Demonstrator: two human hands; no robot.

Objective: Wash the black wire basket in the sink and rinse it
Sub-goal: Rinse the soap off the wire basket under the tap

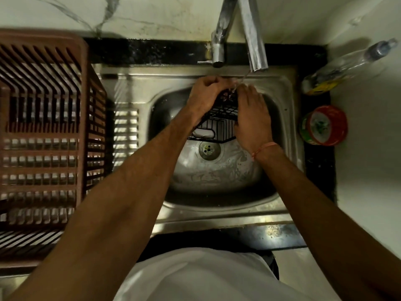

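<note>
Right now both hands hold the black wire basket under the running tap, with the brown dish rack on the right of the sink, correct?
Not quite: the head view shows the brown dish rack left of the sink. Both the left hand and right hand do hold the black wire basket under the running tap.

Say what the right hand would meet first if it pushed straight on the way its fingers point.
Likely the water stream, then the sink's back rim below the tap; depth is unclear.

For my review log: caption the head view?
Both hands hold the black wire basket under the running tap.
</note>
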